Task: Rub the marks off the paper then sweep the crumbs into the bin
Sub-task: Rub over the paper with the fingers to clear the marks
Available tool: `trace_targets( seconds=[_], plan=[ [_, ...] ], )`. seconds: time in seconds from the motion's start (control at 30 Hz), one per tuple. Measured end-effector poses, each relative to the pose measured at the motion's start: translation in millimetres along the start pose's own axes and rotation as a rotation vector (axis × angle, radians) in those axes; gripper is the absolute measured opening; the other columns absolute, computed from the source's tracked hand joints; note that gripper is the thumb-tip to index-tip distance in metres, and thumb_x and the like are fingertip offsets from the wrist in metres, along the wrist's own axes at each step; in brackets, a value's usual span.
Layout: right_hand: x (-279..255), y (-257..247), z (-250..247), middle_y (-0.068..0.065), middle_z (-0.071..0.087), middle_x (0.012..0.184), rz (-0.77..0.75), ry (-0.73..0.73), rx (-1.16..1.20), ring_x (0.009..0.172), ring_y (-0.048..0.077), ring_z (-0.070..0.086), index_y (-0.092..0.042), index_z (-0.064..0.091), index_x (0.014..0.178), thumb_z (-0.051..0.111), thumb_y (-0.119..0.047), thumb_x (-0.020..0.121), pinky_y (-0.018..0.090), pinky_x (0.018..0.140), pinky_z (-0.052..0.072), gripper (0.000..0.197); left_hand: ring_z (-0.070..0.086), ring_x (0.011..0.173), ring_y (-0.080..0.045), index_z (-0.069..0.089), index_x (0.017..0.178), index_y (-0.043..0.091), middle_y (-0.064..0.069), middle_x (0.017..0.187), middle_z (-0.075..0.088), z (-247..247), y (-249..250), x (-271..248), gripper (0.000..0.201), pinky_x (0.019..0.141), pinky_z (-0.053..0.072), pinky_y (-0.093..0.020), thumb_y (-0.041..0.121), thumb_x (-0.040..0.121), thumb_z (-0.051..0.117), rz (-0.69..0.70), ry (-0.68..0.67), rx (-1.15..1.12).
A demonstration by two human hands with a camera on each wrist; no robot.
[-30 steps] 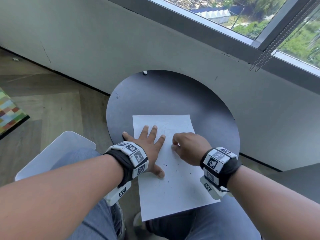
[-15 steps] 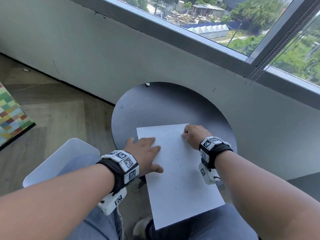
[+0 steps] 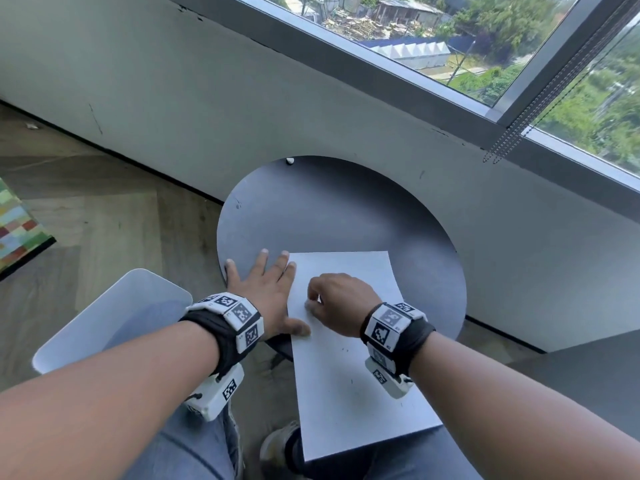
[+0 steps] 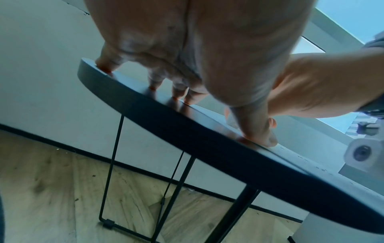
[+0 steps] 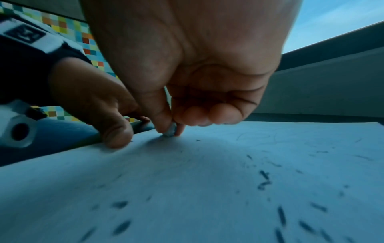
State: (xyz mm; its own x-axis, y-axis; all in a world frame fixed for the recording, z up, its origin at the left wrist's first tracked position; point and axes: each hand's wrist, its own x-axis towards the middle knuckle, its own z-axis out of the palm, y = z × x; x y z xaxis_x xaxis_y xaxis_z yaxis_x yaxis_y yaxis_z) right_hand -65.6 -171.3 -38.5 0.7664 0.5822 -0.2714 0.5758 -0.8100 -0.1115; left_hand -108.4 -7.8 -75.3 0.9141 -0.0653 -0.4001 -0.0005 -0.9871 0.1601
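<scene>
You see the paper [image 3: 349,362] on the near part of the desk [image 3: 332,209], and its near end hangs over the edge above your lap. Your left hand [image 3: 266,292] lies across its left edge, your right hand [image 3: 341,303] is on it, with crumbs [image 5: 264,180] nearer you. The bin [image 3: 114,317] stands on the floor left of the desk, and a small bit [image 3: 290,161] lies at the far rim by the wall.
</scene>
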Motion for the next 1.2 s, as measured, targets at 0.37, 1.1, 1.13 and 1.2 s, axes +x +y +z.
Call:
trace_targets(
  seconds=[0.37, 1.1, 1.13, 1.2],
  plan=[
    [52.7, 22.1, -22.2, 0.006, 0.067, 0.097, 0.154, 0.025, -0.089, 0.090, 0.031, 0.062, -0.017, 0.060, 0.093, 0.046, -0.031, 0.096, 0.036, 0.074, 0.053, 0.020, -0.019, 0.155, -0.029, -0.008, 0.160, 0.024, 0.007, 0.168, -0.021, -1.1, -2.5, 5.6, 0.126, 0.111, 0.001, -0.079, 0.093, 0.070, 0.048, 0.016, -0.037, -0.011],
    [19.4, -8.1, 0.7, 0.002, 0.066, 0.106, -0.085, 0.019, -0.097, 0.098, 0.028, 0.062, -0.021, 0.058, 0.105, 0.048, -0.035, 0.099, 0.038, 0.075, 0.052, 0.018, -0.012, 0.155, -0.035, -0.004, 0.161, 0.027, 0.002, 0.169, -0.013, -5.5, 0.6, 8.5, 0.124, 0.107, 0.009, -0.081, 0.091, 0.071, 0.052, 0.035, -0.024, 0.018],
    [22.1, -4.3, -0.9, 0.002, 0.066, 0.106, -0.054, 0.014, -0.088, 0.099, 0.028, 0.061, -0.021, 0.059, 0.104, 0.048, -0.036, 0.099, 0.039, 0.077, 0.052, 0.020, -0.012, 0.155, -0.035, -0.005, 0.160, 0.028, 0.002, 0.169, -0.014, -5.8, 0.7, 8.8, 0.124, 0.106, 0.009, -0.081, 0.092, 0.071, 0.052, 0.035, -0.029, 0.026],
    [33.8, 10.8, -7.1, 0.003, 0.067, 0.106, 0.080, 0.003, -0.058, 0.099, 0.029, 0.061, -0.021, 0.061, 0.102, 0.048, -0.038, 0.098, 0.038, 0.080, 0.053, 0.023, -0.012, 0.154, -0.037, -0.007, 0.160, 0.033, 0.001, 0.169, -0.015, -6.7, 0.7, 9.8, 0.123, 0.105, 0.009, -0.082, 0.093, 0.069, 0.051, 0.037, -0.047, 0.040]
  ],
)
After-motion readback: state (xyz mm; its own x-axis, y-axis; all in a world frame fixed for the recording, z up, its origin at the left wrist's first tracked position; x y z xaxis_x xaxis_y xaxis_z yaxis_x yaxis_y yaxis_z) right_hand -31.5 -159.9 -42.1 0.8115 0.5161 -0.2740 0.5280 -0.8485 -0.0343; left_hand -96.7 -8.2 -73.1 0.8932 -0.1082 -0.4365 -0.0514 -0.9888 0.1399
